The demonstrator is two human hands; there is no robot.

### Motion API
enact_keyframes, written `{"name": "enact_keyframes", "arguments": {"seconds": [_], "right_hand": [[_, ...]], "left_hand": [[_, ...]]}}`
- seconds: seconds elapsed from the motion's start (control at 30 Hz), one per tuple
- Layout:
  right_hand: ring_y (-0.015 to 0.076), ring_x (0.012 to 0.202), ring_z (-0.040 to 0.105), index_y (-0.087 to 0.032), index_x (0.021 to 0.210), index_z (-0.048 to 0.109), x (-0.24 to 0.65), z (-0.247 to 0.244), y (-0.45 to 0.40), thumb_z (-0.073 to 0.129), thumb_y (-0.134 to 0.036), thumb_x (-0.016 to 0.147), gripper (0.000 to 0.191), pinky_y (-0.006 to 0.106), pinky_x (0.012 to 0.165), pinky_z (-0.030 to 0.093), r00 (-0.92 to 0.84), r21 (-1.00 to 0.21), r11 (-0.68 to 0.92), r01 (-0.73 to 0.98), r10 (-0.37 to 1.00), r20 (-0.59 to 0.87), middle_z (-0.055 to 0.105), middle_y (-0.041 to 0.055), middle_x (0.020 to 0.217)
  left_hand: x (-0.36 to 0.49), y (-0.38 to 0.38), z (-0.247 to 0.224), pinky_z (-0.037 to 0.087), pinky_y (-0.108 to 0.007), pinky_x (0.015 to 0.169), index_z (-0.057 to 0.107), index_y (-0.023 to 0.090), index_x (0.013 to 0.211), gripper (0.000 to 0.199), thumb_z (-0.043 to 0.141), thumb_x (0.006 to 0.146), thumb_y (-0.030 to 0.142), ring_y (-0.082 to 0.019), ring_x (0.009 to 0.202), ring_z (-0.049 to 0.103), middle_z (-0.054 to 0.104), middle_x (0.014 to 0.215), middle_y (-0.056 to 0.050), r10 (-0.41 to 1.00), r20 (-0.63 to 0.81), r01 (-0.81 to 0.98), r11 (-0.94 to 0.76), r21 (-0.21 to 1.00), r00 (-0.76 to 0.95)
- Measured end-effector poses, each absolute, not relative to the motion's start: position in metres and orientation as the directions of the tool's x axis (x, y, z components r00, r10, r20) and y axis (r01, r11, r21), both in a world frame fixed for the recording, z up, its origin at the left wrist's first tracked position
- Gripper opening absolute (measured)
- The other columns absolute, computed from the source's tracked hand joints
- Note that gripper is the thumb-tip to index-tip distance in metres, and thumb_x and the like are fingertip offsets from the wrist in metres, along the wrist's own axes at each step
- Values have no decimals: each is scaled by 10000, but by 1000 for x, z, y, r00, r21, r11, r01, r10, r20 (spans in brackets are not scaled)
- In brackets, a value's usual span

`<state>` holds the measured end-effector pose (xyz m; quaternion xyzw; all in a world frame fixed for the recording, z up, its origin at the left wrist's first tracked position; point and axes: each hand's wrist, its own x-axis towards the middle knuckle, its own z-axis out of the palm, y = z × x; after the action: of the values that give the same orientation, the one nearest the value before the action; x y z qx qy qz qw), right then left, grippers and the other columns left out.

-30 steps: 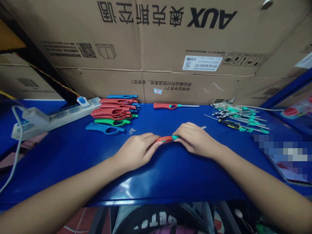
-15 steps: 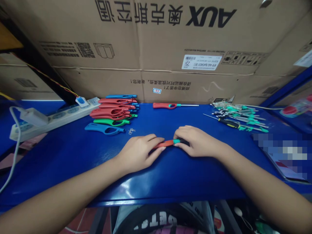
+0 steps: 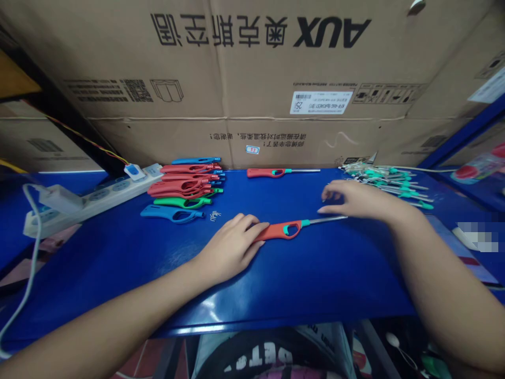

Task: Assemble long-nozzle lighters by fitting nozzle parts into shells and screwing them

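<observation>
My left hand (image 3: 232, 239) is closed round the handle end of a red gas lighter (image 3: 276, 231), which lies on the blue table with its metal tube pointing right. A green trigger and green collar show on that lighter. My right hand (image 3: 347, 199) is above the tube's tip, its fingers curled but apart, with nothing visible in them. Just behind it is a pile of metal lighter tubes with green parts (image 3: 406, 184). The screwdriver seen there earlier is hidden by my right hand. Several small screws (image 3: 215, 216) lie left of the lighter.
Red, green and blue lighter handles (image 3: 179, 187) are stacked at the left beside a white power strip (image 3: 108, 192). Another red lighter (image 3: 266, 172) lies at the back against a cardboard box (image 3: 252, 68). A flat screen-like device (image 3: 469, 258) is at the right.
My right hand has let go of the lighter's front end and moved right and away from me towards the tube pile. The lighter now lies with its trigger and tube uncovered, my left hand still on it.
</observation>
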<state>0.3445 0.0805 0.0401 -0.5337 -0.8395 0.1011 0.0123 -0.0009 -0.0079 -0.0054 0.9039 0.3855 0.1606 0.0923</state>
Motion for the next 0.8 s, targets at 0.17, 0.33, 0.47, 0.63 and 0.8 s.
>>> {"name": "enact_keyframes", "arguments": {"seconds": [0.17, 0.33, 0.47, 0.63, 0.8], "right_hand": [[299, 789, 637, -105, 1025, 673, 406, 35, 105, 767, -180, 680, 365, 376, 675, 422, 73, 72, -66, 995, 993, -97, 700, 222, 971], [227, 633, 601, -176, 760, 663, 422, 30, 110, 708, -109, 703, 99, 347, 629, 425, 112, 77, -100, 992, 977, -183, 692, 115, 751], [245, 695, 613, -193, 817, 660, 415, 43, 108, 684, -196, 747, 74, 345, 634, 426, 67, 95, -56, 994, 991, -115, 701, 106, 818], [255, 745, 610, -194, 1014, 667, 357, 64, 89, 642, -367, 823, 259, 360, 660, 433, -79, -131, 115, 985, 964, 253, 700, 117, 872], [146, 486, 478, -181, 1041, 706, 259, 39, 58, 655, -547, 801, 441, 304, 493, 408, -25, -791, 212, 573, 970, 242, 565, -1, 603]], "left_hand": [[2, -10, -5, 511, -459, 949, 550, 138, 1347, 359, 491, 1007, 234, -263, 1042, 528, 598, 1195, -121, 728, 224, 656, -683, 322, 648], [3, -15, -5, 515, -455, 944, 559, 143, 1341, 357, 499, 998, 223, -263, 1039, 532, 600, 1186, -124, 730, 230, 651, -680, 337, 643], [3, -19, -4, 514, -457, 948, 547, 145, 1370, 383, 469, 1001, 214, -268, 1056, 528, 586, 1206, -128, 736, 219, 661, -673, 332, 640], [4, -20, -6, 506, -447, 976, 524, 111, 1395, 399, 423, 1017, 190, -267, 1076, 515, 577, 1227, -147, 727, 217, 649, -682, 337, 652], [4, -21, -8, 515, -443, 964, 527, 102, 1383, 387, 438, 1022, 212, -263, 1048, 511, 583, 1205, -155, 695, 246, 615, -715, 332, 676]]}}
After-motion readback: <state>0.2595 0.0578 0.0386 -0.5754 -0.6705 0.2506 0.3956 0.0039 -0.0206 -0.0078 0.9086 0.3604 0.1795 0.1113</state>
